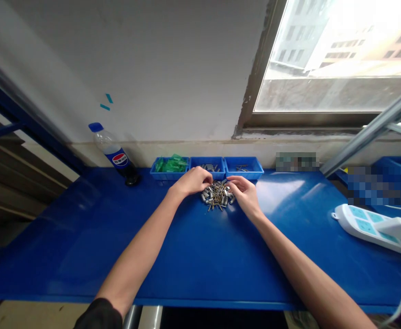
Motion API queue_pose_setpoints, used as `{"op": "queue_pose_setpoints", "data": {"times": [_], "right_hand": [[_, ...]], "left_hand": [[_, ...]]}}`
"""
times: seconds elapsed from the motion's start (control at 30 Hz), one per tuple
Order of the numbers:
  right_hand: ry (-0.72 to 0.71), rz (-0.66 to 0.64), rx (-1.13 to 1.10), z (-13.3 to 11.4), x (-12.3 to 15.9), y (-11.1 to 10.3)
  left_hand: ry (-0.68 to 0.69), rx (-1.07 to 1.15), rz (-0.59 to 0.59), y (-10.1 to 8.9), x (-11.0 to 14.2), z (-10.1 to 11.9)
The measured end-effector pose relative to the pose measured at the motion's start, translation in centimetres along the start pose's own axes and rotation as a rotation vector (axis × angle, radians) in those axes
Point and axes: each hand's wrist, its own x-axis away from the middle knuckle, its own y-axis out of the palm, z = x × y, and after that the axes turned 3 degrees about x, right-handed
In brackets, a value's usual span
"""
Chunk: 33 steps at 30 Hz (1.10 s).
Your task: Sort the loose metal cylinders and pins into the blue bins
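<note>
A loose pile of small metal parts [217, 195], silvery blocks mixed with thin brass-coloured pins, lies on the blue table. My left hand [195, 180] reaches the pile's upper left edge, fingers curled and tips pinched together. Across from it, my right hand [245, 193] is at the upper right edge, thumb and forefinger close together. What either hand's fingertips hold, if anything, is too small to make out. Behind the pile, a blue bin [205, 175] contains silvery pieces. The right-hand blue bin [244, 175] holds a few thin pins.
Green plastic pieces [173, 163] fill the leftmost bin. A cola bottle [118, 155] stands at the back left of the blue table [187, 256]. On the right lies a white power strip [368, 225] with a cable, near a metal rail [368, 130]. A wall and window rise behind.
</note>
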Motion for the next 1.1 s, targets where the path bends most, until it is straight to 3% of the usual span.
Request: {"op": "queue_pose_setpoints", "data": {"times": [0.17,0.33,0.5,0.67,1.1], "right_hand": [[-0.042,-0.081,0.054,-0.1,0.2,0.2],[0.08,-0.088,-0.097,0.0,0.0,0.1],[0.121,-0.019,-0.158,0.4,-0.5,-0.1],[0.024,0.148,-0.205,0.5,-1.1,-1.1],[-0.042,0.058,-0.041,1.5,-0.7,-1.2]], "left_hand": [[0.037,0.213,0.058,-0.6,0.1,0.5],[0.05,0.258,0.058,-0.2,-0.1,1.1],[-0.007,0.187,0.01,0.1,-0.4,0.7],[-0.096,0.03,-0.182,0.1,0.0,-0.5],[-0.046,-0.103,-0.202,0.0,-0.4,-0.1]]}}
